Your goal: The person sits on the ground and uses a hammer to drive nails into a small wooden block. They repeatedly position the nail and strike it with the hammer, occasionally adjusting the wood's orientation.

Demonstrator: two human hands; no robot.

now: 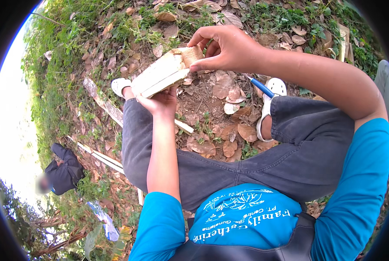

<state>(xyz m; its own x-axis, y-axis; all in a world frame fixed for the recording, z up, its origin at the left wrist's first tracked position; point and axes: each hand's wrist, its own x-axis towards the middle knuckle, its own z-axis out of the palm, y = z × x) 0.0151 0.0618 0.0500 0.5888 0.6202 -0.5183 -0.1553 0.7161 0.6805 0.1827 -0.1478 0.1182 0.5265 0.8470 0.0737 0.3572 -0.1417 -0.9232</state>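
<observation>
A pale, rough-cut block of wood (161, 71) is raised above the ground between my hands, tilted, with bare grain along its side. My left hand (161, 101) supports it from below at its near end, most of the fingers hidden beneath the wood. At the block's right end, my right hand (220, 48) grips a corner, with the thumb on the near side and bent fingers over the far side. Close to my right shoe (276, 87) lies a tool with a blue handle (262, 87); its thin tip points toward the upper left.
Dry leaves (235, 135) and grass cover the ground around my legs. Long wooden strips (101, 157) and a weathered plank (102, 101) lie to the left. Another person in dark clothes (66, 172) is at far left, above a plastic bag (105, 222). Wood pieces (344, 41) lie upper right.
</observation>
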